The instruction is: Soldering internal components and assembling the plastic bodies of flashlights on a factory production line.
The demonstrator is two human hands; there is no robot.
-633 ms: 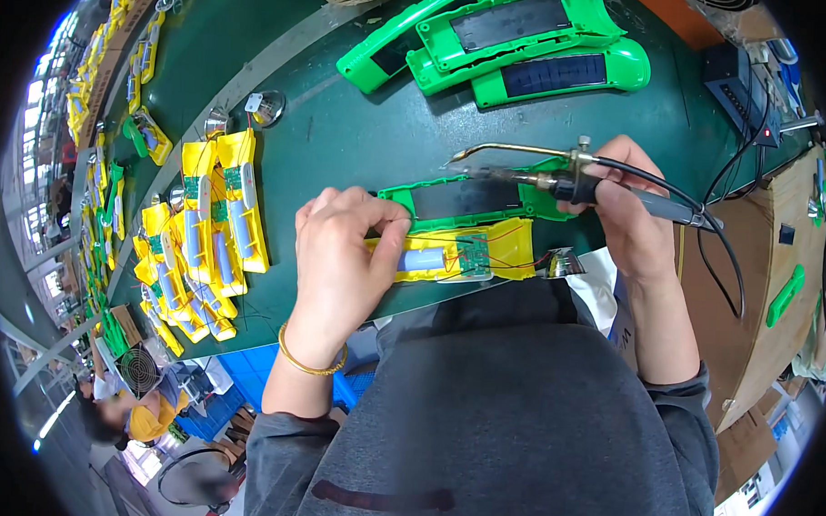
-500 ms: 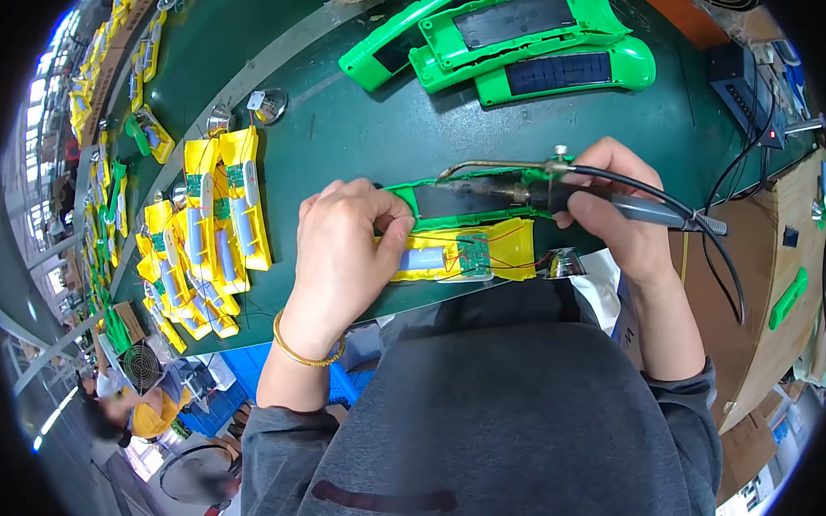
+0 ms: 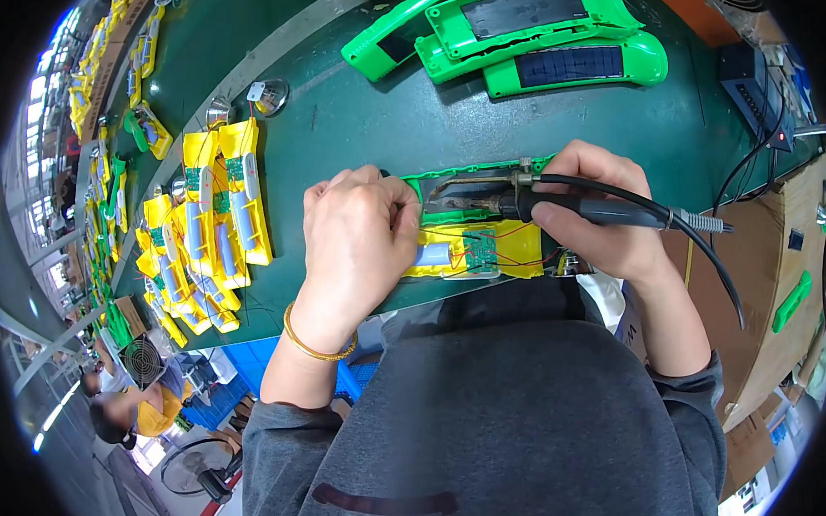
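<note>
My right hand (image 3: 601, 205) is wrapped round a soldering iron (image 3: 569, 207) with a thin feed tube clamped along its top. The iron's tip points left, over the inside of a green plastic shell half (image 3: 475, 169) with a dark panel. At the shell's left end, my left hand (image 3: 360, 224) is closed in a pinch; its fingertips hide what lies between them. Touching the shell's near side is a yellow shell half (image 3: 520, 248), holding a blue cylindrical battery (image 3: 433, 254) and a green circuit board (image 3: 479, 249). Thin red wires run to a reflector cup (image 3: 569, 263) at its right.
Several yellow shell halves (image 3: 242, 211) with batteries lie heaped at the left, reflector cups (image 3: 269, 96) beyond them. Green shells (image 3: 565, 68) are stacked at the far side. A blue-grey powered box (image 3: 754, 92) stands far right, and a black cable (image 3: 713, 255) loops from the iron.
The soldering iron has moved left and slightly nearer, its tip now close to my left fingers. My left hand has shifted slightly right, its fingers drawn together more.
</note>
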